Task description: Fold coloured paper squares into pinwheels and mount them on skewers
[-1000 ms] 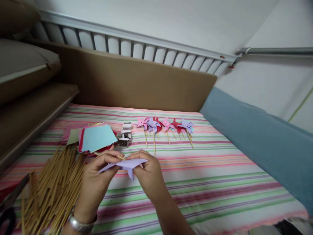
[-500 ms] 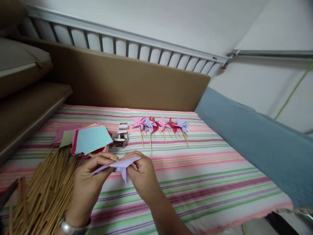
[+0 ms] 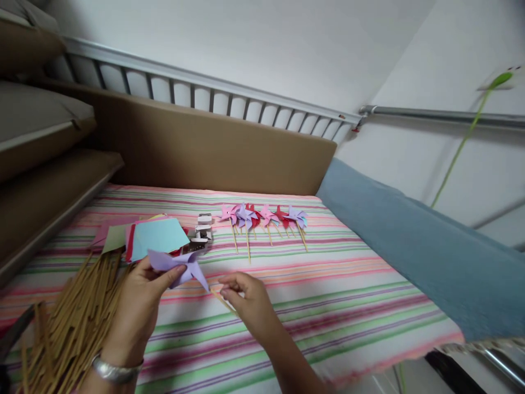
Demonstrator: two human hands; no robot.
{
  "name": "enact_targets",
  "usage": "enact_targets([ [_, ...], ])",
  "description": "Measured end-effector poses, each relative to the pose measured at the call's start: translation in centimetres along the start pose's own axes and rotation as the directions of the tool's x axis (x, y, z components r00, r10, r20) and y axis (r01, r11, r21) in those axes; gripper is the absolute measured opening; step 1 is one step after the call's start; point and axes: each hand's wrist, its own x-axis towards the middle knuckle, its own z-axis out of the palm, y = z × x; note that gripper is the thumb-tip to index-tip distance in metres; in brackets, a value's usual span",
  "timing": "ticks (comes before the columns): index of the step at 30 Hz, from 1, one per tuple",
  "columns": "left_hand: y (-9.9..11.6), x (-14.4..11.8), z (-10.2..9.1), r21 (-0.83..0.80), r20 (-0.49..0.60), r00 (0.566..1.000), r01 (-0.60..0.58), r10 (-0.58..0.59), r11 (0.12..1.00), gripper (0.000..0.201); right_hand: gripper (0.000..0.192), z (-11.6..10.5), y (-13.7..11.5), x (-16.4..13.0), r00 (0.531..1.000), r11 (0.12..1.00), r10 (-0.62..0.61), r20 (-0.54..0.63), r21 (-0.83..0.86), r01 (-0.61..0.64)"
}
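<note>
My left hand (image 3: 141, 298) pinches a light purple paper pinwheel (image 3: 186, 268) between thumb and fingers, its folded blades spread out. A thin bamboo stick (image 3: 223, 301) extends from behind the pinwheel toward the lower right. Close beside this stick is my right hand (image 3: 248, 301), its thumb and fingers curled toward each other near the blade tip. Whether those fingertips hold anything is too small to make out. Just beyond the pinwheel stand small open boxes (image 3: 203, 230), one with small dark pieces inside.
Coloured paper squares (image 3: 158, 238) are stacked at left, above a heap of bamboo sticks (image 3: 77, 323). Finished pinwheels (image 3: 246, 217) in pink, purple and red lie at the back of the striped cloth (image 3: 311, 306). Dark handles (image 3: 16, 331) show at the left edge.
My right hand has come off the pinwheel and moved slightly right. The pinwheel has turned in my left hand, so its blades face me more and its stick shows. The view has shifted.
</note>
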Motion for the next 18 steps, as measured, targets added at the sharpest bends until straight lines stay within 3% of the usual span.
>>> enact_targets([
  [4,0.4,-0.5,0.7,-0.069,0.062,0.996,0.074,-0.069,0.995,0.044,0.013,-0.5,2.1,-2.3,1.000,0.997,0.000,-0.029,-0.074,-0.002],
  [9,0.3,-1.2,1.6,-0.114,0.062,0.991,0.124,-0.118,0.986,0.051,0.018,-0.6,2.0,-3.8,0.999,0.991,-0.038,-0.006,-0.131,0.037],
  [15,-0.3,-1.3,1.9,-0.081,0.070,0.985,0.162,-0.157,0.983,0.063,0.009,-0.5,2.6,-3.8,0.996,0.962,-0.038,-0.084,-0.271,0.014],
  [18,-0.8,-1.0,1.8,-0.013,0.044,0.993,0.113,-0.112,0.994,0.077,0.009,-1.9,4.2,-2.4,0.982,0.953,-0.054,-0.183,-0.302,-0.004],
])
